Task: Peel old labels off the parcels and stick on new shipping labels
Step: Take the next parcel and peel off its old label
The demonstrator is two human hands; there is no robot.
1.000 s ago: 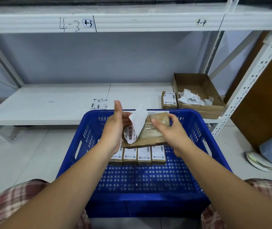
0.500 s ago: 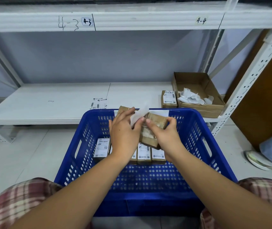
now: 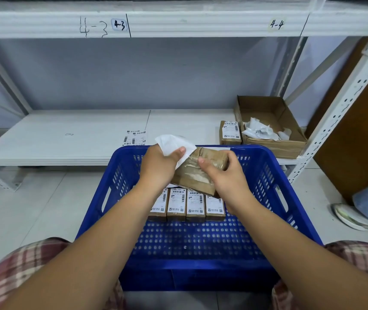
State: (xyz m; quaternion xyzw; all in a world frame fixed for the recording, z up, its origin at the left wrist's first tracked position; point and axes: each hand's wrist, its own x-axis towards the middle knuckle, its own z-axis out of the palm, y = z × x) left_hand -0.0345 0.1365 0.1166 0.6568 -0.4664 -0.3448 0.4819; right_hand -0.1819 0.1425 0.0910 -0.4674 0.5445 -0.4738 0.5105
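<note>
Blue crate stands on the floor, nearest the person. Inside it, four labelled parcels lie in a row, touching side by side. Above that row, the right hand grips a brown taped parcel, thumb on its top face, fingers round its far end. The left hand pinches a white label, lifted clear except where it meets the parcel's far left corner. Beyond the crate, on the low shelf: a sheet of labels at centre, one labelled parcel to the right, touching an open cardboard box holding crumpled paper.
</note>
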